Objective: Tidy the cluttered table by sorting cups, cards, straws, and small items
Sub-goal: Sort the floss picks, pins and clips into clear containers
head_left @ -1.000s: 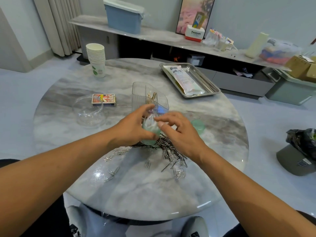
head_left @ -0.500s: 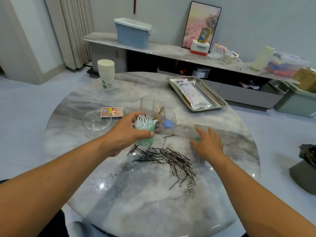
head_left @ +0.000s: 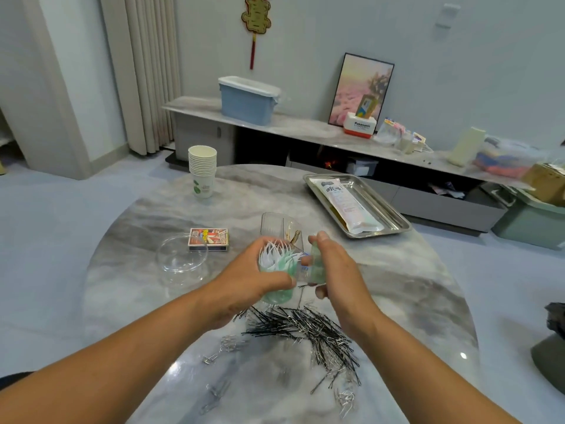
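Note:
My left hand (head_left: 244,283) grips a small clear jar (head_left: 276,293) full of white and green floss picks (head_left: 282,255), held just above the round marble table (head_left: 137,240). My right hand (head_left: 339,270) holds the jar's pale green lid (head_left: 316,264) on edge, right beside the jar's mouth. Behind both hands stands a clear divided organiser (head_left: 276,224), partly hidden. A heap of black hairpins (head_left: 308,328) lies under my hands, with loose silver paper clips (head_left: 226,347) in front of it.
A stack of paper cups (head_left: 202,171) stands at the far left. A card box (head_left: 208,239) and a clear round lid (head_left: 182,258) lie left of my hands. A steel tray (head_left: 394,215) holding a straw packet (head_left: 345,203) sits at the back right.
My right hand picked up the green lid from the table at the right and brought it to the jar. The left hand raised the jar a little. The camera tilted up.

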The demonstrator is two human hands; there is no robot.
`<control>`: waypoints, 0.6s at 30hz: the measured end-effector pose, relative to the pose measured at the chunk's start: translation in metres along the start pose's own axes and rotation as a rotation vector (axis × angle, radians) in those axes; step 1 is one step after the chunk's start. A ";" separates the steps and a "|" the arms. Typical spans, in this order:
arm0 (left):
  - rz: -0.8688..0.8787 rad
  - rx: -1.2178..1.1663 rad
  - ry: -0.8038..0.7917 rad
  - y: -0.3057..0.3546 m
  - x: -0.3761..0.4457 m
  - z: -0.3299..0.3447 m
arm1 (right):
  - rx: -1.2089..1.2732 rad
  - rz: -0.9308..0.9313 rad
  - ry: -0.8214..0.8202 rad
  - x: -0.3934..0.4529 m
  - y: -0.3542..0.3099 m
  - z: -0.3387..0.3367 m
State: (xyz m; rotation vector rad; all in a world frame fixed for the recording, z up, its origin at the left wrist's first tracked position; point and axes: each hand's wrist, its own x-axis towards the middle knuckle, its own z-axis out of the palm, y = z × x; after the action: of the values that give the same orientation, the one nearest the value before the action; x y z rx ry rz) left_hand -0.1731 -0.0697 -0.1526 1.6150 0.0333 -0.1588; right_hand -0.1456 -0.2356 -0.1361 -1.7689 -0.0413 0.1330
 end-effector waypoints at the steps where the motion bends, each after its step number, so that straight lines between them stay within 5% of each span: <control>1: 0.012 0.021 -0.012 0.001 -0.002 0.004 | -0.015 -0.010 -0.013 -0.002 0.002 0.003; 11: 0.165 0.217 0.001 0.000 -0.002 0.018 | -0.171 -0.221 -0.043 -0.012 -0.001 0.001; 18: 0.250 0.639 0.081 -0.006 -0.002 0.020 | -0.245 -0.248 -0.029 -0.010 0.014 0.000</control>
State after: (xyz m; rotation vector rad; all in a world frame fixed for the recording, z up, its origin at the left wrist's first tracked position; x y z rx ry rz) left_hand -0.1775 -0.0889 -0.1590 2.2441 -0.1732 0.1043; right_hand -0.1558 -0.2390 -0.1487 -1.9893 -0.3087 -0.0277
